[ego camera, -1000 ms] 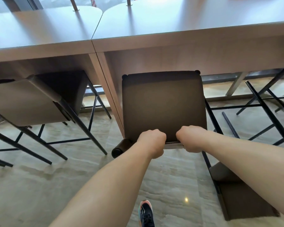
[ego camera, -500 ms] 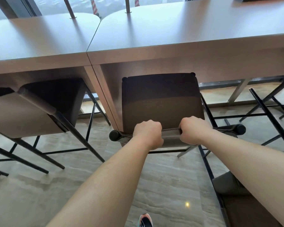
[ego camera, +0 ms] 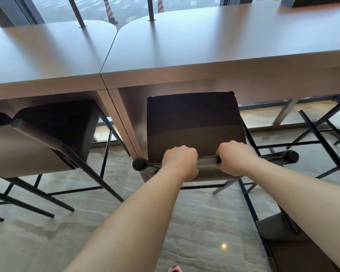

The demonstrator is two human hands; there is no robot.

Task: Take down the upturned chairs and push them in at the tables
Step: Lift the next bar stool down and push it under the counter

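A dark brown chair (ego camera: 194,122) stands upright on the floor with its seat partly under the right table (ego camera: 214,55). My left hand (ego camera: 180,162) and my right hand (ego camera: 235,158) both grip the top edge of its low backrest, side by side. The backrest's round black ends stick out on either side of my hands. A second chair (ego camera: 37,142) sits pushed in under the left table (ego camera: 43,55).
Black metal legs of another chair (ego camera: 322,142) stand at the right, and a dark seat (ego camera: 294,248) lies low at the bottom right. Slanted poles rise behind the tables before a window. The floor is pale marbled tile.
The chair has slid forward, further under the right table, with both hands still on its backrest. My view has moved closer to the table.
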